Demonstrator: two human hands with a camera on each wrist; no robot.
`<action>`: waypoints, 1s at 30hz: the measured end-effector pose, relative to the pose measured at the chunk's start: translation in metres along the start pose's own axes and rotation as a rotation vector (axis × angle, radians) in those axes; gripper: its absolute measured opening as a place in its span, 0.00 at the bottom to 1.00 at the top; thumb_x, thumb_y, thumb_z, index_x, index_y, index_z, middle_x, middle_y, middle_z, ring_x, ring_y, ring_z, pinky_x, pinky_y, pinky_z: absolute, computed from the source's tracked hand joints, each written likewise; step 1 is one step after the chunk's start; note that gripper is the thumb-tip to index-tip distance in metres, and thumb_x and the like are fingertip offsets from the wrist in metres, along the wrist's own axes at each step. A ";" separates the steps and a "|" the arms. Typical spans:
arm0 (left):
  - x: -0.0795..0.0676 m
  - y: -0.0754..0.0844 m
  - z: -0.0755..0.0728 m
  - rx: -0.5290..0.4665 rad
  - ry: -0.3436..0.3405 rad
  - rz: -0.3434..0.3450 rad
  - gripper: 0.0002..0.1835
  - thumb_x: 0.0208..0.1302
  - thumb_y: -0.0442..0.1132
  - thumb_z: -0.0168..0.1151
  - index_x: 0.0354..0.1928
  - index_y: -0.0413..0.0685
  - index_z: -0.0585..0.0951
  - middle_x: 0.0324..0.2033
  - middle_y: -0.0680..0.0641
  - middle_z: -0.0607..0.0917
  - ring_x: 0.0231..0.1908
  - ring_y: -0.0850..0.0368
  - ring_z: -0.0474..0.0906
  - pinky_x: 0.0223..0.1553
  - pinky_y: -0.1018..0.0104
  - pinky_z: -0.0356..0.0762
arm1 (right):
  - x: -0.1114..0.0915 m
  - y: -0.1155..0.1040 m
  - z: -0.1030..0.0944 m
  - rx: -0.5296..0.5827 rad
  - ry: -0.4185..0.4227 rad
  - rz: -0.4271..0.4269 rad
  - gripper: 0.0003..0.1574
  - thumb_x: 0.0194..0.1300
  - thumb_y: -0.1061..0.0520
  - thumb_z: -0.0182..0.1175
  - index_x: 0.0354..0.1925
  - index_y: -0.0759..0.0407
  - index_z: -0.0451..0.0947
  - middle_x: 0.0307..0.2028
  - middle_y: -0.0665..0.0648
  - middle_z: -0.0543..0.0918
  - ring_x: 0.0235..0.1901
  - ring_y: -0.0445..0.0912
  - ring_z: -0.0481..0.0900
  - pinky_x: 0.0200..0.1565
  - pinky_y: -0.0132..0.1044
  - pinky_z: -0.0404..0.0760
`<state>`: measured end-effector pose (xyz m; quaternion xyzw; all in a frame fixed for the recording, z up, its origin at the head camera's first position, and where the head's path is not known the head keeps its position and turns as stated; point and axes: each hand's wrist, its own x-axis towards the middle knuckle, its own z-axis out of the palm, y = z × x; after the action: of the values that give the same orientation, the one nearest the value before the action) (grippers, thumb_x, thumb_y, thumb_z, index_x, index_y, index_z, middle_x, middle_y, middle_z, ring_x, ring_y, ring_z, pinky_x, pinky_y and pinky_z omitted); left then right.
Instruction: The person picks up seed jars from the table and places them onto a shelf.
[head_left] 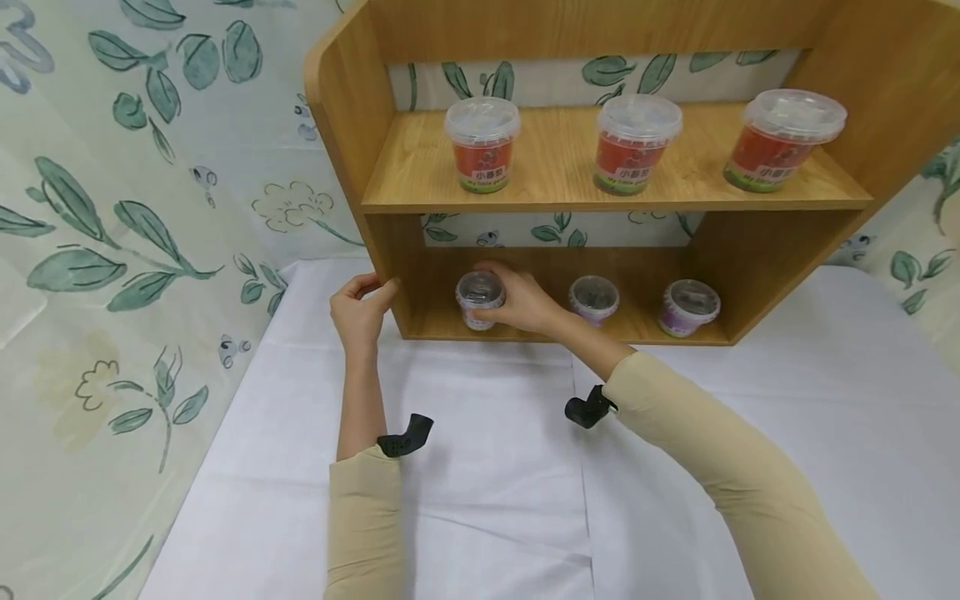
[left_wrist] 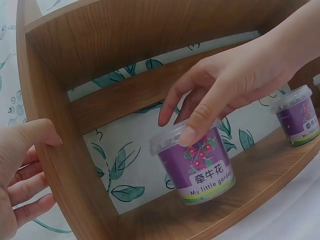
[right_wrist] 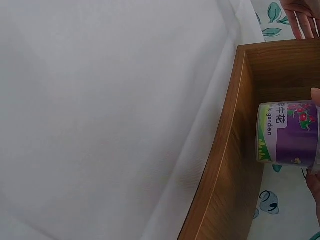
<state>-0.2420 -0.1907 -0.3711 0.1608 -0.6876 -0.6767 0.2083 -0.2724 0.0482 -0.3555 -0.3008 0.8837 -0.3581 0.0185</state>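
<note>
In the lower left of the wooden shelf unit (head_left: 637,208), my right hand (head_left: 528,302) holds a purple-labelled plastic cup (left_wrist: 200,175) near its clear lid, thumb on the near side and fingers behind. The cup tilts slightly; whether its base touches the board I cannot tell. Its label shows red flowers and "My little garden". My left hand (head_left: 360,312) grips the unit's left side panel (left_wrist: 47,145), the thumb on the front edge and the other fingers outside. In the right wrist view only the cup (right_wrist: 292,135) and bits of both hands appear.
Two more purple cups stand on the lower board, one mid-shelf (head_left: 594,300) and one at the right (head_left: 690,308). Above, three larger red-labelled cups (head_left: 483,146) line the upper board (head_left: 558,158). White cloth (head_left: 487,467) covers the table; leaf-patterned fabric hangs behind.
</note>
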 end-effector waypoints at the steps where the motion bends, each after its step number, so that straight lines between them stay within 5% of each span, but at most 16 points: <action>1: 0.000 0.000 0.000 0.001 0.000 -0.003 0.10 0.44 0.38 0.71 0.30 0.44 0.83 0.28 0.52 0.83 0.25 0.59 0.77 0.29 0.73 0.78 | 0.001 0.000 0.000 -0.001 -0.001 -0.004 0.45 0.49 0.50 0.70 0.61 0.62 0.62 0.55 0.62 0.74 0.54 0.54 0.72 0.55 0.48 0.72; 17: -0.003 0.005 0.002 0.032 0.008 -0.004 0.13 0.45 0.39 0.71 0.34 0.41 0.82 0.31 0.50 0.83 0.27 0.59 0.76 0.28 0.71 0.76 | 0.000 0.019 0.014 0.042 0.025 0.007 0.43 0.50 0.53 0.70 0.61 0.61 0.63 0.56 0.62 0.72 0.55 0.55 0.70 0.56 0.48 0.70; 23: -0.005 0.005 0.003 0.062 -0.006 0.008 0.14 0.45 0.40 0.71 0.34 0.41 0.83 0.31 0.50 0.83 0.34 0.59 0.76 0.30 0.72 0.78 | -0.006 0.025 0.018 0.063 0.067 0.024 0.46 0.49 0.51 0.71 0.62 0.59 0.61 0.57 0.61 0.70 0.56 0.55 0.69 0.56 0.49 0.70; 30: -0.003 0.005 0.000 0.122 0.024 0.053 0.15 0.43 0.41 0.72 0.33 0.40 0.83 0.30 0.51 0.84 0.45 0.64 0.72 0.32 0.72 0.75 | -0.018 0.023 0.017 0.084 0.209 -0.002 0.45 0.49 0.50 0.71 0.62 0.58 0.64 0.59 0.58 0.70 0.60 0.55 0.65 0.59 0.52 0.64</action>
<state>-0.2385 -0.1890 -0.3662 0.1633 -0.7290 -0.6258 0.2242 -0.2648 0.0602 -0.3863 -0.2618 0.8646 -0.4243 -0.0618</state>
